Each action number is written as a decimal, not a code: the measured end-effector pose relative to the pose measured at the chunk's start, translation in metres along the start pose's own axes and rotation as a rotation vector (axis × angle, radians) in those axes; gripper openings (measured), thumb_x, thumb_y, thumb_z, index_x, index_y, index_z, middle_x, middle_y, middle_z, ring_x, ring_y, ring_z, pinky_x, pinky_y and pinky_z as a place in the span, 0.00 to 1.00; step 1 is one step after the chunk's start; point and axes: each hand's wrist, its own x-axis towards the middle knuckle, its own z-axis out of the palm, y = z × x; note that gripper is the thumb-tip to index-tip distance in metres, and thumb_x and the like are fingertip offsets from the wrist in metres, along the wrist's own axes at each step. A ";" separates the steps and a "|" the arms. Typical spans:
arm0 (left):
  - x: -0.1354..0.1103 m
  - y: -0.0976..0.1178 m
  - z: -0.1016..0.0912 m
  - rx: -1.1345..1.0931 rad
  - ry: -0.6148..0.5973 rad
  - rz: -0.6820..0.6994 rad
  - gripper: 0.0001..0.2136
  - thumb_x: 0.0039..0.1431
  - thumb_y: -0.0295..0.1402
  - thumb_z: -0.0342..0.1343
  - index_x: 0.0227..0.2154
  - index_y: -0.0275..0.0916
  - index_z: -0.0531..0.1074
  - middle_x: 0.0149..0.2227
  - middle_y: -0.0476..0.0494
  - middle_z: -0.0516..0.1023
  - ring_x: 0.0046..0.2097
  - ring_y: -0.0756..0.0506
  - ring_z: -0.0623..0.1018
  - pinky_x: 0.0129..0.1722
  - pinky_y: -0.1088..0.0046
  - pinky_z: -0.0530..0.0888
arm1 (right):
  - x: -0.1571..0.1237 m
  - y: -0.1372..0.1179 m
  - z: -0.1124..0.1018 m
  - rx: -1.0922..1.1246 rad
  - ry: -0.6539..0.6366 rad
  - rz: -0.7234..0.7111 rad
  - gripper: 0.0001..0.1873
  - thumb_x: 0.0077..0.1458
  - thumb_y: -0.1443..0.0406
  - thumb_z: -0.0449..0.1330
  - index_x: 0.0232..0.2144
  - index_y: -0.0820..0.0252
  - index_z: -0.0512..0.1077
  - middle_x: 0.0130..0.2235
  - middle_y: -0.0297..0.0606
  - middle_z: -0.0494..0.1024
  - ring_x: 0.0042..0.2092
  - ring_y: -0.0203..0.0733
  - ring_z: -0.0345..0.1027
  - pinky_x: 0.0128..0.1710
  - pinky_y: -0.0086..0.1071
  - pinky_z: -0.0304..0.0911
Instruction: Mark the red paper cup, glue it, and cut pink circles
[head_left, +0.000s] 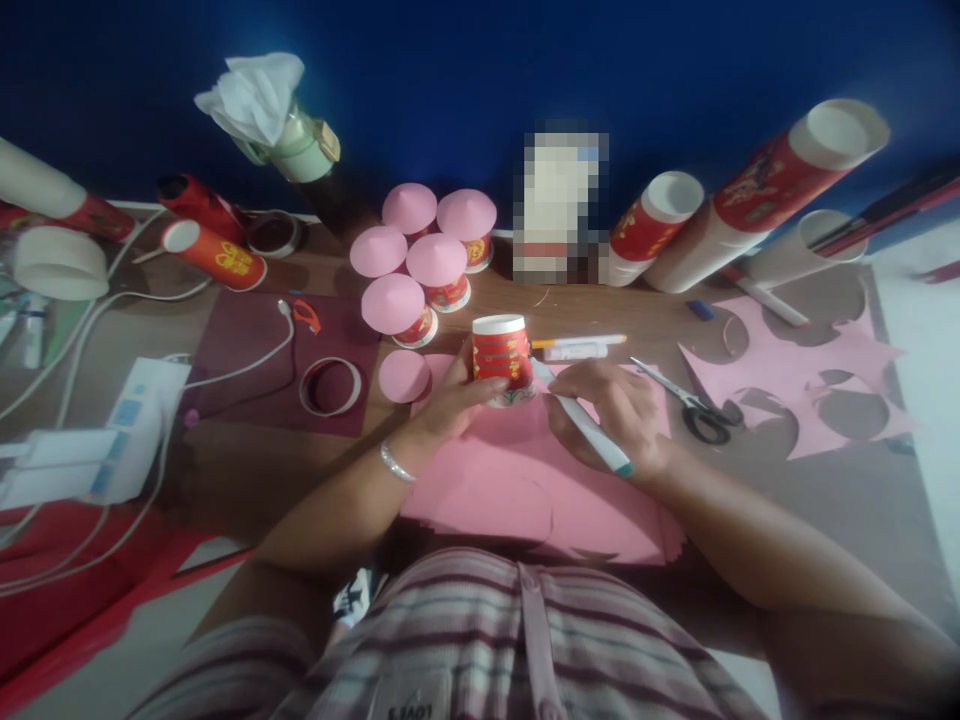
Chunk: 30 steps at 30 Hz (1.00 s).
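Observation:
My left hand [465, 392] is wrapped round a short red cardboard tube [499, 350] with a white rim and gold print, held upright. My right hand [607, 405] grips a white marker [589, 428] with a green end; its tip points at the lower right side of the tube. Whether tip and tube touch, I cannot tell. Beneath both hands lies a stack of pink paper [480, 490] with a faint curved line on the top sheet. A pink paper disc [405, 376] sits left of my left hand.
Several short red tubes topped with pink cones [437, 260] stand behind. Scissors [705, 420] and cut-out pink paper [817, 400] lie right, near tall red tubes [757, 200]. An orange pen [592, 341] lies behind my right hand. Left are a cardboard ring [330, 387], white cables and a power strip [142, 430].

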 end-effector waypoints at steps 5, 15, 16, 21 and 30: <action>0.000 0.004 0.002 -0.032 0.027 -0.061 0.28 0.51 0.36 0.72 0.55 0.46 0.71 0.41 0.47 0.83 0.44 0.42 0.83 0.47 0.62 0.77 | -0.001 0.001 0.002 0.002 0.016 -0.015 0.10 0.59 0.74 0.62 0.41 0.57 0.70 0.29 0.33 0.78 0.29 0.37 0.75 0.27 0.31 0.70; -0.001 0.000 0.000 -0.004 0.036 -0.062 0.32 0.49 0.37 0.73 0.58 0.45 0.69 0.41 0.47 0.82 0.42 0.43 0.82 0.44 0.65 0.77 | -0.003 0.001 0.005 0.040 0.024 -0.040 0.10 0.57 0.75 0.63 0.39 0.60 0.71 0.30 0.35 0.79 0.31 0.39 0.75 0.30 0.32 0.71; -0.001 0.000 0.000 -0.004 0.037 -0.059 0.33 0.49 0.36 0.73 0.58 0.45 0.69 0.39 0.48 0.82 0.40 0.44 0.82 0.42 0.67 0.76 | -0.003 0.001 0.005 0.037 0.018 -0.039 0.10 0.57 0.75 0.63 0.39 0.59 0.71 0.30 0.35 0.79 0.31 0.38 0.75 0.30 0.32 0.71; -0.002 0.000 -0.001 0.013 0.024 -0.082 0.31 0.48 0.36 0.74 0.55 0.44 0.70 0.38 0.48 0.81 0.39 0.45 0.81 0.39 0.68 0.76 | -0.002 0.001 0.006 0.031 0.025 -0.041 0.09 0.59 0.74 0.62 0.40 0.58 0.71 0.30 0.33 0.79 0.31 0.38 0.75 0.30 0.31 0.72; -0.002 -0.002 -0.002 0.032 -0.003 -0.068 0.21 0.51 0.37 0.72 0.45 0.42 0.73 0.38 0.47 0.80 0.37 0.47 0.80 0.37 0.69 0.75 | -0.002 0.003 0.005 0.042 0.008 -0.038 0.10 0.59 0.74 0.62 0.41 0.59 0.71 0.30 0.34 0.80 0.30 0.38 0.76 0.30 0.31 0.72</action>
